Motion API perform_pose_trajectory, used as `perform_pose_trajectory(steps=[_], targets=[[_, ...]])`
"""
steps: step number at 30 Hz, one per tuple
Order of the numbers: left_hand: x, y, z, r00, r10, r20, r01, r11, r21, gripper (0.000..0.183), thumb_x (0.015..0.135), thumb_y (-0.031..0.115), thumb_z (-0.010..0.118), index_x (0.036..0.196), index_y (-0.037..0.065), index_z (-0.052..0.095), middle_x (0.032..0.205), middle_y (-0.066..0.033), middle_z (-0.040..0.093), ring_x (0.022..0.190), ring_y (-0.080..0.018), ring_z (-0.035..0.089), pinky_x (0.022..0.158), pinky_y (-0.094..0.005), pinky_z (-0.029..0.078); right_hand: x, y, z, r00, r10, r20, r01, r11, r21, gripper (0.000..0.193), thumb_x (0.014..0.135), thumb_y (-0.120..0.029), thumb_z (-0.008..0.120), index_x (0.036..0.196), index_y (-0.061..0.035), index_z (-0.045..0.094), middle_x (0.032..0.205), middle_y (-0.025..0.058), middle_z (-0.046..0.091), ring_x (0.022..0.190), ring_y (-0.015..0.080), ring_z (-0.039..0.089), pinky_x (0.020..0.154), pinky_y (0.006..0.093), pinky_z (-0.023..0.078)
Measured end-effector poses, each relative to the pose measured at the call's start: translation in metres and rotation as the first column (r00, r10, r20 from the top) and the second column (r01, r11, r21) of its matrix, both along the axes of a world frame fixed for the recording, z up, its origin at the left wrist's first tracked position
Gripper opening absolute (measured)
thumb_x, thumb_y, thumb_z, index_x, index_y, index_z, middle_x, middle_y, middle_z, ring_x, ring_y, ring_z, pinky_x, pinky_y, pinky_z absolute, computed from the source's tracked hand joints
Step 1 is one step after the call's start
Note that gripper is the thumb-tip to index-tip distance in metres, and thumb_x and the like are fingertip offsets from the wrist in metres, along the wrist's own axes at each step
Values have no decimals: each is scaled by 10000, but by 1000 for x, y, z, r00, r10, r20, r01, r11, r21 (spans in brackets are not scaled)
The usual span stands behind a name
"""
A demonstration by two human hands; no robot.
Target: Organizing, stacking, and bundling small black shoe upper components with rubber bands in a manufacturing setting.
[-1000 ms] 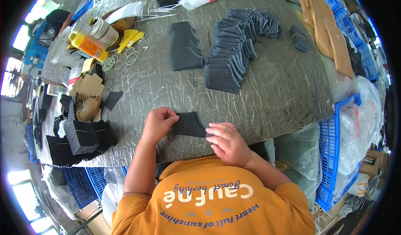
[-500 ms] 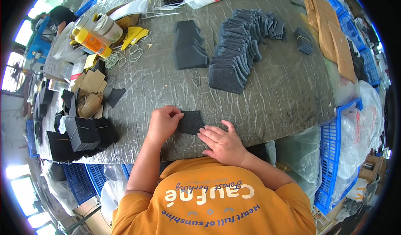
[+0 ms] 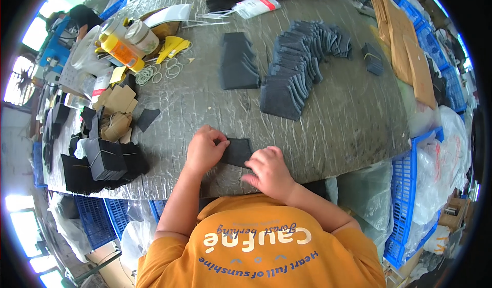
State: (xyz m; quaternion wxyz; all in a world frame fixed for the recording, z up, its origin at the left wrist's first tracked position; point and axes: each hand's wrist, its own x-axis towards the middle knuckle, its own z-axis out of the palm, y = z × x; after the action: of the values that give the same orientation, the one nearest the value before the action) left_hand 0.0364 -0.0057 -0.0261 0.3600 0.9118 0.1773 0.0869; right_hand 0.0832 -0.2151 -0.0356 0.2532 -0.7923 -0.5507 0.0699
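A small dark grey sheet piece point(image 3: 237, 152), seemingly fabric or felt, lies on the table close in front of me. My left hand point(image 3: 206, 148) pinches its left edge between thumb and fingertips. At the right edge, my right hand point(image 3: 271, 173) touches it with bent fingers, the thumb standing apart below. Beyond the hands, a short overlapping row of similar pieces point(image 3: 239, 62) lies flat. To its right, a longer fanned row point(image 3: 287, 80) curves away toward the back. One single dark piece point(image 3: 148, 119) rests off to the left.
Banded dark stacks point(image 3: 105, 160) and brown card pieces point(image 3: 121, 99) sit at the left. Behind them are a yellow bottle point(image 3: 121, 52), a jar point(image 3: 142, 37) and rubber bands point(image 3: 148, 75). A banded bundle point(image 3: 372, 59) lies right; blue crates point(image 3: 402, 201) stand beside the table.
My right hand's fingers have gone from nearly flat to bent at the piece's right edge. My left hand keeps its pinch. The whole view has shifted slightly.
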Motion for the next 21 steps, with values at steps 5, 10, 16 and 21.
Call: perform_pose_trajectory(steps=[5,10,16,21], targets=[[-13,-16,19,979,175,-102,-203,860,-469,186,698,160,755,715,11,645,659,-45,609,609,-96,545,552,-258,452,18,24,5,802,-255,-541,459,842,283,525,718,-59,714,1201,-53,508,1051,173,579,965,327,558,834,397,453],[-10,-21,12,877,434,208,-115,608,-785,120,783,49,670,765,13,557,816,-98,652,735,-121,626,662,-261,506,87,15,30,884,-423,-201,463,852,244,588,724,-62,714,1259,-74,469,1101,175,566,1011,341,540,901,398,414],[-70,11,16,867,329,374,-263,940,-217,107,777,18,649,850,19,571,816,-116,627,730,-209,617,645,-291,489,99,29,46,867,-480,131,428,853,298,559,728,-157,709,1232,-77,482,1203,176,465,1137,364,411,975,468,317],[-119,36,36,622,280,731,-484,872,78,135,723,-64,631,814,10,563,782,-124,601,722,-226,586,672,-314,469,49,70,37,981,88,-174,-52,978,202,413,711,-123,708,1094,-52,571,1149,145,507,1118,335,442,952,422,366]])
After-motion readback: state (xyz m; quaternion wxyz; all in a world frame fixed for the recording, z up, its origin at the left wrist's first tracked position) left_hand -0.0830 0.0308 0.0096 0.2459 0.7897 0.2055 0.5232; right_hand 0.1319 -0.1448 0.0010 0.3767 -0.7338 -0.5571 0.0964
